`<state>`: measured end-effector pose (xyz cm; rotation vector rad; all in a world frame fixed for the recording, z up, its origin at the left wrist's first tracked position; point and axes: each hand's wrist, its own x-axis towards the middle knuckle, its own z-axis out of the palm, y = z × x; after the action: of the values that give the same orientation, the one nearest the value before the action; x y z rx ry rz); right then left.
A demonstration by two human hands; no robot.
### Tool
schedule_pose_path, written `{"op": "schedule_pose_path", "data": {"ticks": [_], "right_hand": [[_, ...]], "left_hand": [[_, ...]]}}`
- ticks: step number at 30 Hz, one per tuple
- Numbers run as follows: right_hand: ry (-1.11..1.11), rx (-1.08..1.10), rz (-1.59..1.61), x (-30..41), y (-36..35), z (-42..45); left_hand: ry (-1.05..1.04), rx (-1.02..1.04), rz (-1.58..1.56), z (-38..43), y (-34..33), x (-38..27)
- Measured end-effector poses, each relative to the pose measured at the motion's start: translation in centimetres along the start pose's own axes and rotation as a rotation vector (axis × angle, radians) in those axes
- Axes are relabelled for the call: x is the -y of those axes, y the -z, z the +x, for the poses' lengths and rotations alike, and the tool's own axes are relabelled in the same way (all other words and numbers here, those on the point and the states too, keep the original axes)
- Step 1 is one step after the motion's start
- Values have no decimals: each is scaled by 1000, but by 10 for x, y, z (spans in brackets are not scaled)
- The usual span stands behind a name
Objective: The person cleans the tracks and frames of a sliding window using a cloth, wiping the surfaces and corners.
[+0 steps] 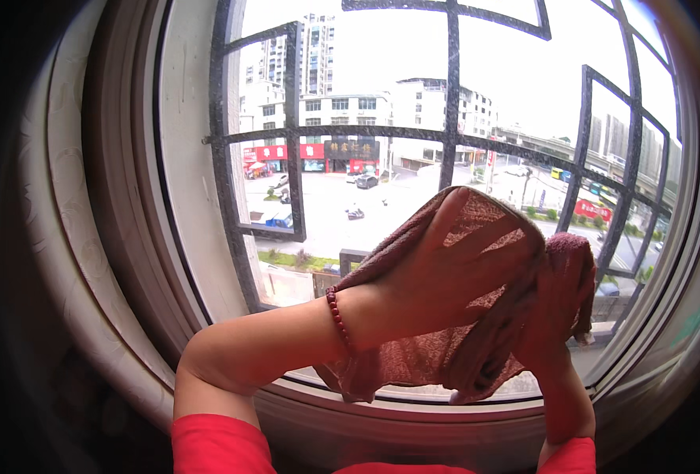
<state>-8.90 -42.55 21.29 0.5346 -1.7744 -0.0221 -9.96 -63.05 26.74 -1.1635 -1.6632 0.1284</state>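
Observation:
A brown-pink terry cloth [412, 361] is held up in front of the window, bunched into folds on its right side. My left hand [439, 278] lies over it, palm against the fabric and fingers spread, with a red bead bracelet [337, 317] at the wrist. Close beside it, my right hand [542, 323] grips the gathered folds, and part of the cloth sticks up past its fingers. The lower hem hangs loose above the window's bottom frame. Whether the cloth touches the glass, I cannot tell.
Dark metal security bars [453, 89] cross the window opening. A pale window frame [190, 148] runs up the left, beside a brown curtain [113, 148] and a cream patterned one [59, 178]. Outside, far below, lies a street [326, 237] with vehicles and buildings.

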Motion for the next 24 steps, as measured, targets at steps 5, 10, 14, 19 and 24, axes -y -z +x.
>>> {"op": "schedule_pose_path", "data": {"ticks": [5, 10, 14, 19, 24], "right_hand": [[193, -300, -30, -24, 31, 168], [337, -640, -65, -45, 48, 311], [362, -895, -104, -31, 30, 350], [466, -282, 315, 12, 18, 284], [637, -267, -19, 47, 35, 262]], "left_hand": [[7, -281, 354, 79, 67, 106], [359, -398, 549, 129, 149, 221], [651, -419, 634, 94, 178, 264], [666, -199, 1237, 11, 192, 316], [683, -149, 1131, 24, 220, 318]]}}
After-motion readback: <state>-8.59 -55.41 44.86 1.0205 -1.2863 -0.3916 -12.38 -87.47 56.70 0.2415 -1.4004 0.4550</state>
